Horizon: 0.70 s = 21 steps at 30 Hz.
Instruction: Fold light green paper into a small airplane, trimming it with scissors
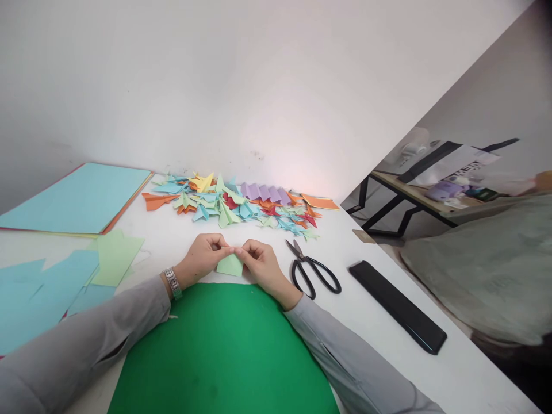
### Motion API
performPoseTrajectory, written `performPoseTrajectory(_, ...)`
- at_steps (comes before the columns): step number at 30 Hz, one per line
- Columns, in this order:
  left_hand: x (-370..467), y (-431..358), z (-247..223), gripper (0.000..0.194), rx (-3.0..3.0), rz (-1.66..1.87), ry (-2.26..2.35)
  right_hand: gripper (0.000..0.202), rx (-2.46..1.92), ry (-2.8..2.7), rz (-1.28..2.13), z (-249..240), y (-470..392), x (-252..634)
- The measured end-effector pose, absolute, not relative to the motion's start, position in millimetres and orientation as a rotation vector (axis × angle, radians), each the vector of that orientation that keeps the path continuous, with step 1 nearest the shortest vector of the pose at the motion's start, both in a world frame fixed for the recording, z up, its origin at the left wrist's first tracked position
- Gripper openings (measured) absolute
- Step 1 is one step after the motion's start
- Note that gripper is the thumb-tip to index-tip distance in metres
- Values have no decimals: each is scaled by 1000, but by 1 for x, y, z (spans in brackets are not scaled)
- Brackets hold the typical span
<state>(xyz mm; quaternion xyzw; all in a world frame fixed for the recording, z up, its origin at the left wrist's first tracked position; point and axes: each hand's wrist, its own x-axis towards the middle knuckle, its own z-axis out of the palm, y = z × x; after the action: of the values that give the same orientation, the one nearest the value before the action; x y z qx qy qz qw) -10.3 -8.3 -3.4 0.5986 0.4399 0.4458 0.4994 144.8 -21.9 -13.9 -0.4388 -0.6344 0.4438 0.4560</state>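
Observation:
A small light green paper (230, 265) is held between my two hands, just beyond the far edge of the green mat (228, 351). My left hand (203, 257) pinches its upper left side between thumb and fingers. On the upper right side, my right hand (264, 265) pinches it the same way, the two thumb tips nearly touching. Behind the hands lies a pile of folded paper planes (228, 215) in several colours. Black-handled scissors (308, 264) rest to the right of my right hand, blades partly apart.
Large blue sheets (81, 195) are stacked at the back left, with cut blue pieces (56, 287) and green pieces (114, 259) nearer. A black case (399, 305) lies at the right. Orange paper (321, 202) sits by the wall.

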Motion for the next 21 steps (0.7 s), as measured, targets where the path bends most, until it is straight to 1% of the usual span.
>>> performPoseTrajectory(6,-13,-3,-5,35,1168,1215,1003,48,-1090,-1522,1007,-14,-21,146)
performPoseTrajectory(9,-15,0,-6,36,1010,1210,929,46,-1090,-1439,1073,-14,-18,147)
performPoseTrajectory(12,-15,1,-7,35,994,1180,907,44,-1076,-1386,1117,-14,-18,146)
performPoseTrajectory(15,-14,0,-7,36,979,1177,908,35,-1028,-1329,1168,-13,-18,144)
performPoseTrajectory(17,-14,-1,-7,35,1003,1167,926,29,-984,-1295,1237,-13,-19,143)
performPoseTrajectory(19,-14,-1,-6,32,1060,1144,947,32,-937,-1282,1300,-13,-18,143)
performPoseTrajectory(21,-14,-2,-4,22,1083,1124,938,32,-916,-1263,1317,-14,-16,144)
